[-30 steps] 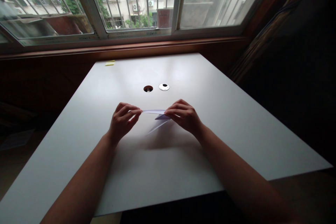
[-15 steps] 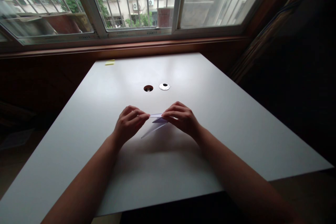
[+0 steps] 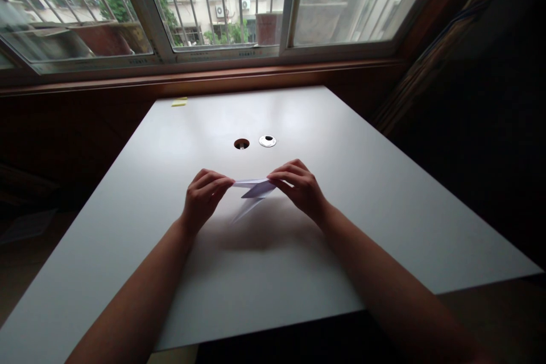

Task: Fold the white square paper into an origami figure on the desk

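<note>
A folded piece of white paper (image 3: 257,188) is held above the table between my two hands. My left hand (image 3: 205,190) pinches its left tip between thumb and fingers. At its upper right corner, my right hand (image 3: 297,182) grips it with fingertips closed. A pointed flap hangs down to the lower left, and several layers show below the top edge. Part of the paper's right side is hidden behind my right fingers. A soft shadow of hands and paper falls on the table beneath.
The white table (image 3: 341,250) has a round cable hole (image 3: 242,144) and, beside it, a round grommet cover (image 3: 268,141). Yellow tape (image 3: 180,102) sticks near the far left corner. Beyond the table's far edge runs a wooden sill (image 3: 205,79) under a barred window.
My hands have drawn apart and risen a little, the left moving left. More of the paper's top edge and layers now shows between them.
</note>
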The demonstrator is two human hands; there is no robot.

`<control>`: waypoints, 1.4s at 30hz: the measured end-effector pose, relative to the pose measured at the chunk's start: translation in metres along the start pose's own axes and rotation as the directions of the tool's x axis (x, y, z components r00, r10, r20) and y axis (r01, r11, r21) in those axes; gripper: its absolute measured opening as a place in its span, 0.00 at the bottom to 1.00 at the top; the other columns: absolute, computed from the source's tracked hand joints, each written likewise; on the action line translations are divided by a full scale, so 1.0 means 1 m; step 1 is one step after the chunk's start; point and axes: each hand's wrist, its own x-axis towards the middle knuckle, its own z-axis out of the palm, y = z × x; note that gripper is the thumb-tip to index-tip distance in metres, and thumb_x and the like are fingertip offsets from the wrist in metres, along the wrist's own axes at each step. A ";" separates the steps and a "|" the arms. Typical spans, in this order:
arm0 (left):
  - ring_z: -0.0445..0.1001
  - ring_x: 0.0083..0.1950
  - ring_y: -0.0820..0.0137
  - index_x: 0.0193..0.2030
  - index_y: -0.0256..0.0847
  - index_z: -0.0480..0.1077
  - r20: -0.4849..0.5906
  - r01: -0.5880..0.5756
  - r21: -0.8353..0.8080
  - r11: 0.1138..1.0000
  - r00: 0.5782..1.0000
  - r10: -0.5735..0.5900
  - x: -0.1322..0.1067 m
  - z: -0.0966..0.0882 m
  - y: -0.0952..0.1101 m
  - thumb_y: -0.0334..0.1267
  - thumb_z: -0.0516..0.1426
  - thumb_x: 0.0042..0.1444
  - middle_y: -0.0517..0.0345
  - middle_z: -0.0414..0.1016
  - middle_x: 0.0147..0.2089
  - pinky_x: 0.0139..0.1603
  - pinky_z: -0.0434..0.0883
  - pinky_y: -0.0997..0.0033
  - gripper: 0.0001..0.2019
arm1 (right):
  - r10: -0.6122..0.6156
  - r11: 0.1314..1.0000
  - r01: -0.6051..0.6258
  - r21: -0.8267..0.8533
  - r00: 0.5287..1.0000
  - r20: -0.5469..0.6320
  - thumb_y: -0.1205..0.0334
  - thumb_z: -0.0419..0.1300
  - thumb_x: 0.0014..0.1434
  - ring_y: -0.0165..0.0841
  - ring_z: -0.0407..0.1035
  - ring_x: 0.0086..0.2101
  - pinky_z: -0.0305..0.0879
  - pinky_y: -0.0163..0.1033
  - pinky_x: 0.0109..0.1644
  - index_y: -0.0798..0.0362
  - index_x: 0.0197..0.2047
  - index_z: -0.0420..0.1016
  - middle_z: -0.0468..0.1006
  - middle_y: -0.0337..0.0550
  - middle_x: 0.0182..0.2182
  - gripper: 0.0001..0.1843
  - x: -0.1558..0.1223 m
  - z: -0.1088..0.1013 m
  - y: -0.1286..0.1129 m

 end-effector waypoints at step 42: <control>0.74 0.45 0.66 0.43 0.48 0.77 0.023 -0.106 0.142 0.984 0.994 0.104 -0.002 0.000 0.000 0.30 0.64 0.56 0.62 0.82 0.40 0.57 0.71 0.53 0.09 | -0.142 0.972 0.165 -0.169 0.979 0.144 0.70 0.60 0.61 0.38 0.67 0.39 0.70 0.45 0.45 0.51 0.39 0.76 0.78 0.45 0.36 0.05 0.005 -0.011 0.007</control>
